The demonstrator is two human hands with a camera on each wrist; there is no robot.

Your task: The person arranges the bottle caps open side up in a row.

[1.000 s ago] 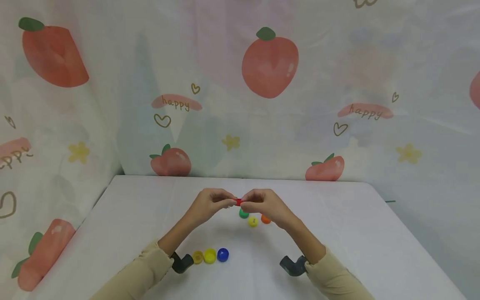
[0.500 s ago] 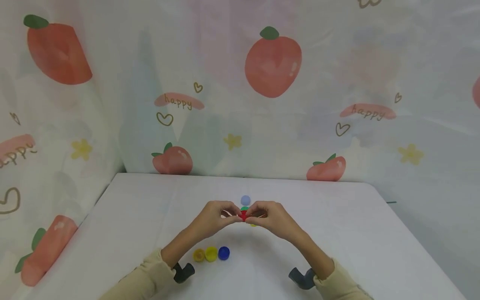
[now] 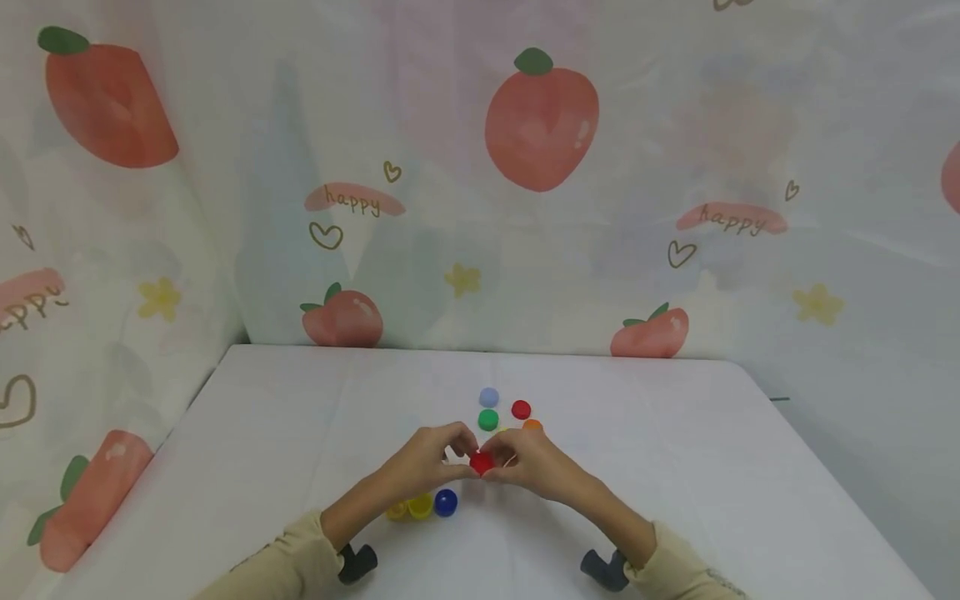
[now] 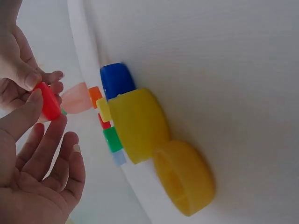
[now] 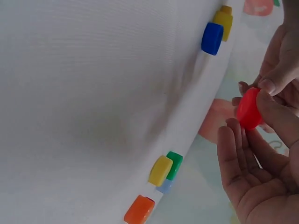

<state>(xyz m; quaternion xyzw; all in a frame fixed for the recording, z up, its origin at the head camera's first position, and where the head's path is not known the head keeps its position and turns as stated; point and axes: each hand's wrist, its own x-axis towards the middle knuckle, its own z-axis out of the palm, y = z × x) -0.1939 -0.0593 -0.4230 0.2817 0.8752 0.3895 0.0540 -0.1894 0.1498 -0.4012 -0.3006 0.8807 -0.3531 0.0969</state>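
A round red bottle cap point(image 3: 482, 462) is pinched between both hands above the table. My left hand point(image 3: 431, 457) grips its left edge with thumb and fingers; my right hand point(image 3: 536, 462) pinches the opposite edge. Both wrist views show the thumbs meeting at the red cap, with the other fingers spread loosely below. Just nearer than the hands sit a blue cap point(image 3: 446, 502), a yellow cap point(image 3: 421, 505) and an amber cap point(image 3: 397, 511), side by side. In the left wrist view the amber cap point(image 4: 184, 177) shows its hollow side.
Beyond the hands lies a loose group: a light blue cap point(image 3: 489, 397), a green cap point(image 3: 488, 419), another red cap point(image 3: 521, 409), an orange cap point(image 3: 532, 425) and a small yellow cap point(image 5: 160, 171). A white cloth covers the table point(image 3: 337, 400); a printed curtain point(image 3: 450, 125) stands behind.
Both hands have come back toward the body with the red cap, whose round face now shows. The far caps have come into view, while the left hand now partly covers the amber cap.
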